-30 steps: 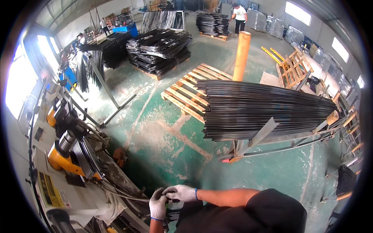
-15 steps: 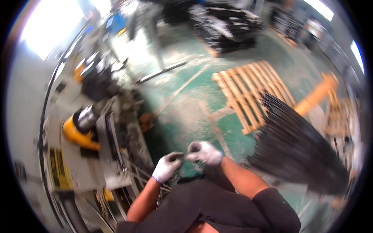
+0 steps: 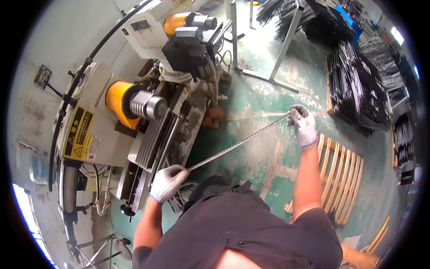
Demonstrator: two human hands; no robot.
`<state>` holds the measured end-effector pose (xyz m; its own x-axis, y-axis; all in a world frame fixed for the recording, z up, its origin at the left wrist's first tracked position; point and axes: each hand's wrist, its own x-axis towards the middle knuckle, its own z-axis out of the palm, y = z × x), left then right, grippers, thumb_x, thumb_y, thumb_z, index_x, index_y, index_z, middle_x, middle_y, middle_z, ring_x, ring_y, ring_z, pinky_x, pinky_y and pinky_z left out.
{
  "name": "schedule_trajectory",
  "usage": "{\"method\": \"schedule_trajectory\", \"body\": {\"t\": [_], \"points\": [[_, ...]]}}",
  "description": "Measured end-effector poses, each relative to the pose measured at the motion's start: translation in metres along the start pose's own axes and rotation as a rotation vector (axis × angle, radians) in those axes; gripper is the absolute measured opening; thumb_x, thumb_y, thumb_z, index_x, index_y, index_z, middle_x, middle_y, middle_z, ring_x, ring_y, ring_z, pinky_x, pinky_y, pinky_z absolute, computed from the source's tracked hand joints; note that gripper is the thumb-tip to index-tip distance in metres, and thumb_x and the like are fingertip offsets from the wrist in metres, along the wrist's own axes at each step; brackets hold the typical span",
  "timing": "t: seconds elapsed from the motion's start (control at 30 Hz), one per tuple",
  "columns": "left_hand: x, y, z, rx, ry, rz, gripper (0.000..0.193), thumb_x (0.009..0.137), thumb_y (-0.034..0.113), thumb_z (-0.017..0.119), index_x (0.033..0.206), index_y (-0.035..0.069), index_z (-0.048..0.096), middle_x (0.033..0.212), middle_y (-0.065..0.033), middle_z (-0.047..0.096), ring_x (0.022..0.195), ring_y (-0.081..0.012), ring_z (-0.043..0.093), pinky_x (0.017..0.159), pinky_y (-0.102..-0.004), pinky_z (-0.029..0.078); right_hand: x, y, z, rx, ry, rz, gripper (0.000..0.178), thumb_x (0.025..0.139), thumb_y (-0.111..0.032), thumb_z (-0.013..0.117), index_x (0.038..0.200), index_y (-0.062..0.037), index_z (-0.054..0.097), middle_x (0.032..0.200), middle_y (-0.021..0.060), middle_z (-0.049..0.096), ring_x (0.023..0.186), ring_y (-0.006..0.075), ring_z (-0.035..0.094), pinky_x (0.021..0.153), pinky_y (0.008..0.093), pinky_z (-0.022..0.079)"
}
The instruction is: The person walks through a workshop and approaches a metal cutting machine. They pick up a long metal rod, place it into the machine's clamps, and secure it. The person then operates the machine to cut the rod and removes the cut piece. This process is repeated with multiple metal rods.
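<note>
A tape measure (image 3: 237,143) is drawn out in a thin, pale strip with fine markings, slanting up to the right across my front. Its lower left end runs into my left hand (image 3: 168,183), gloved in white and closed round it; any case is hidden by the fingers. The other end is pinched in my right hand (image 3: 302,124), also gloved, out over the green floor. My left hand is beside the ridged metal table (image 3: 152,145) of a machine with a yellow-orange head (image 3: 120,104).
A second machine with an orange motor (image 3: 177,23) stands farther back. A grey metal frame (image 3: 285,45) rises from the floor. Stacks of black metal parts (image 3: 358,89) lie at the right, a wooden pallet (image 3: 342,179) nearer. A black cable (image 3: 92,56) runs along the left wall.
My hands were close together and are now far apart, the tape stretched between them. The view has turned left, bringing the machines closer to the middle and the pallet lower right.
</note>
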<state>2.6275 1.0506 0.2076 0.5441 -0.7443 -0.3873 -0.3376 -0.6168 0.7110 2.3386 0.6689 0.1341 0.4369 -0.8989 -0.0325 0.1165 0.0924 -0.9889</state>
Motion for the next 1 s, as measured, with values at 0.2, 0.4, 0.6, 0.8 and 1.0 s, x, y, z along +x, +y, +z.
{"method": "schedule_trajectory", "body": {"t": [0.2,0.4,0.6,0.8,1.0], "points": [[-0.002,0.003,-0.026,-0.147,0.147,-0.161,0.026,0.091,0.021,0.069,0.099,-0.004,0.073,0.08,-0.009,0.071,0.074,-0.0139,0.064,0.07,-0.0299,0.052,0.147,-0.015,0.063,0.103,-0.148,-0.087,0.044,0.095,-0.038,0.074,0.114,0.0013,0.065,0.083,0.0037,0.065,0.071,0.0116,0.061,0.066,0.027,0.05],[0.006,0.005,-0.027,-0.267,0.491,-0.118,0.016,0.092,0.011,0.068,0.093,-0.005,0.071,0.073,-0.0032,0.063,0.065,-0.009,0.056,0.059,-0.0264,0.045,0.238,-0.031,0.138,0.186,-0.283,-0.066,0.04,0.095,-0.032,0.076,0.111,0.0041,0.068,0.087,0.0063,0.068,0.068,0.0134,0.062,0.064,0.0278,0.053],[0.019,0.053,-0.01,-0.319,0.7,-0.212,0.011,0.091,0.007,0.069,0.093,-0.005,0.069,0.075,-0.0036,0.063,0.064,-0.0091,0.055,0.058,-0.0258,0.044,0.308,-0.033,0.195,0.189,-0.363,-0.007,0.022,0.097,-0.021,0.073,0.109,-0.0024,0.074,0.086,0.0045,0.072,0.069,0.0122,0.067,0.059,0.0275,0.054],[0.04,0.094,0.021,-0.31,0.799,-0.261,0.009,0.091,0.004,0.067,0.092,-0.005,0.067,0.077,-0.0033,0.061,0.071,-0.0084,0.054,0.065,-0.0255,0.046,0.366,-0.013,0.23,0.181,-0.379,-0.05,0.022,0.098,-0.021,0.072,0.109,-0.0026,0.074,0.089,0.0046,0.073,0.073,0.0128,0.068,0.066,0.0278,0.056],[0.047,0.116,0.029,-0.303,0.846,-0.334,0.009,0.094,0.004,0.066,0.093,-0.004,0.067,0.077,-0.0012,0.059,0.071,-0.0075,0.053,0.064,-0.0247,0.045,0.393,0.006,0.249,0.213,-0.399,-0.005,0.019,0.097,-0.015,0.073,0.11,-0.0016,0.074,0.094,0.0044,0.074,0.078,0.0115,0.068,0.072,0.0263,0.057]]}}
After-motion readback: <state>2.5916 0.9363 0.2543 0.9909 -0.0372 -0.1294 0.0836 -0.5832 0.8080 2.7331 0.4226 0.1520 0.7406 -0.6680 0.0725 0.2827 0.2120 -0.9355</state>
